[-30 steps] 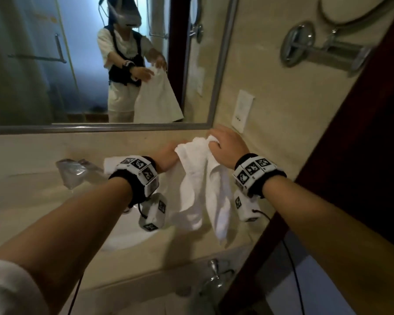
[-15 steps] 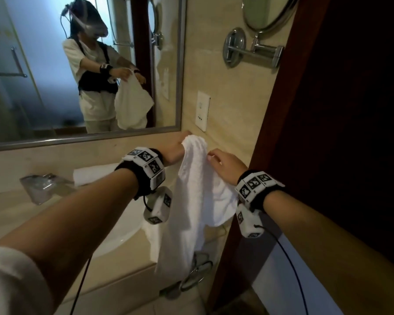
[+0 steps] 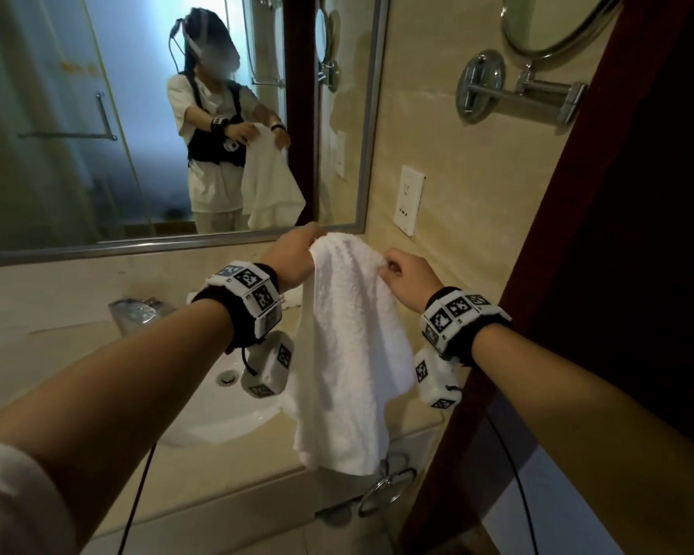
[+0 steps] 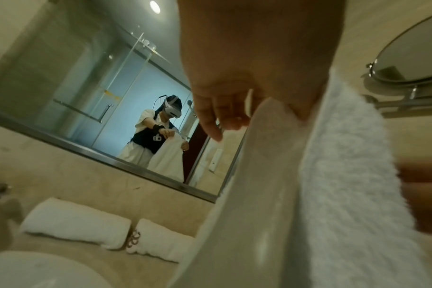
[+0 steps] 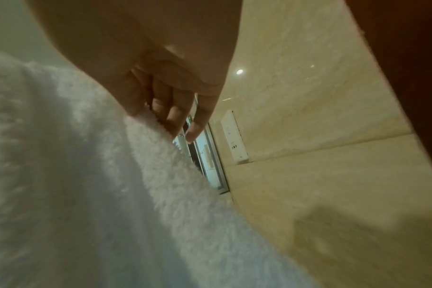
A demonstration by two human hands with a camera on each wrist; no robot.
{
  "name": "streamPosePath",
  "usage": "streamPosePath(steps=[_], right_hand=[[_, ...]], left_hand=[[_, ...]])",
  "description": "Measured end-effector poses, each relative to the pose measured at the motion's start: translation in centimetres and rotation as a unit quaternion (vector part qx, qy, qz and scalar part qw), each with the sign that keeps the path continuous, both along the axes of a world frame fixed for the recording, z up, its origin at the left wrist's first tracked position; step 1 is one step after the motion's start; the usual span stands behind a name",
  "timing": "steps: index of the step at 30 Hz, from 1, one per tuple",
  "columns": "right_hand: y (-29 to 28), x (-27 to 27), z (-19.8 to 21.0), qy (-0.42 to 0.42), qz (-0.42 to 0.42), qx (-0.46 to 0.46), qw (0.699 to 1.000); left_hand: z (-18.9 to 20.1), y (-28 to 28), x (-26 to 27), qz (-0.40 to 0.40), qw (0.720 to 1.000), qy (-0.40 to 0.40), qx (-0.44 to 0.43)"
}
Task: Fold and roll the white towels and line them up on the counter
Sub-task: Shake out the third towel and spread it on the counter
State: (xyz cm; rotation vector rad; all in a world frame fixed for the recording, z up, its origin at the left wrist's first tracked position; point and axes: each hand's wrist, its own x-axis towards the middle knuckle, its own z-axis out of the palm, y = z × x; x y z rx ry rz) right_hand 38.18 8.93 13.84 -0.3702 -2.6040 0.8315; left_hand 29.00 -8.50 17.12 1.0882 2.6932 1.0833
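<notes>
Two hands now hold one white towel point(image 3: 349, 346) by its top edge: the left hand point(image 3: 293, 254) has fingers and thumb curled over one upper corner, and the right hand point(image 3: 403, 274) pinches the other end of that edge between thumb and fingertips, its remaining fingers loosely bent, as the right wrist view also shows. A second ago the cloth was bunched in a crumpled wad between the two fists; half a second ago it was draped over the left hand while the right worked along its side. Since then the right hand has come up to the top edge, so the towel hangs as a fairly smooth sheet in the air above the front of the counter point(image 3: 225, 474), its lower hem dangling past the counter's lip, just to the right of the sink point(image 3: 217, 410). That suggests the shaking-out is done and the folding can begin, probably by bringing the corners together or laying the sheet flat. Two rolled towels point(image 4: 77, 222) already lie end to end at the back of the counter under the mirror point(image 3: 137, 114), so this one looks like the third for the row.
</notes>
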Motion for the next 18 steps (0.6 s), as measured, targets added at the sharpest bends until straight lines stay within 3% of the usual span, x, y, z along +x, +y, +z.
streamPosePath(steps=[2, 5, 7, 12, 15, 18], right_hand=[[0.0, -0.4, 0.2, 0.009, -0.004, 0.008, 1.000], [-0.2, -1.0, 0.5, 0.022, -0.024, 0.020, 0.999], [-0.3, -1.4, 0.7, 0.018, -0.037, 0.041, 0.998], [0.0, -2.1, 1.3, 0.029, -0.072, 0.072, 0.994], [0.8, -2.2, 1.7, 0.040, -0.105, 0.050, 0.992], [1.3, -2.6, 1.8, 0.045, -0.125, 0.028, 0.991]], left_hand=[[-0.3, -1.0, -1.1, 0.086, 0.993, 0.015, -0.076], [-1.5, -1.4, -1.9, 0.094, 0.974, -0.148, -0.142], [-2.1, -1.7, -1.6, 0.098, 0.961, -0.237, -0.098], [-3.0, -2.0, -2.4, 0.057, 0.945, -0.319, 0.035], [-3.6, -2.3, -2.1, -0.002, 0.927, -0.376, 0.012], [-4.9, -2.1, -1.6, -0.011, 0.919, -0.394, 0.013]])
